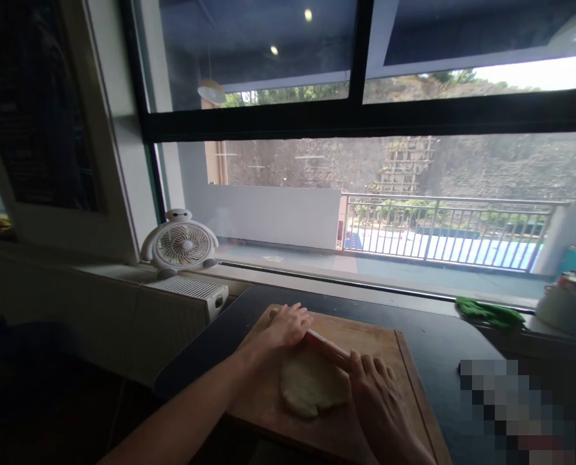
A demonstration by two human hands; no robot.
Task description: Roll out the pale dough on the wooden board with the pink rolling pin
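Note:
A flat, pale sheet of dough [312,384] with an uneven near edge lies on a wooden board [375,336]. Across its far side rests a rolling pin [330,351], slanting from far left to near right. My left hand [292,323] is on the pin's far-left part, fingers over it. Around the near-right part curls my right hand [376,387], beside the dough's right edge. Both palms hide the pin's ends in part.
The board sits on a dark table [443,349] by a window. A white fan [184,245] stands on the left ledge. A green cloth [489,314] and a white container [569,303] are on the right sill. A pixelated patch covers the table's right side.

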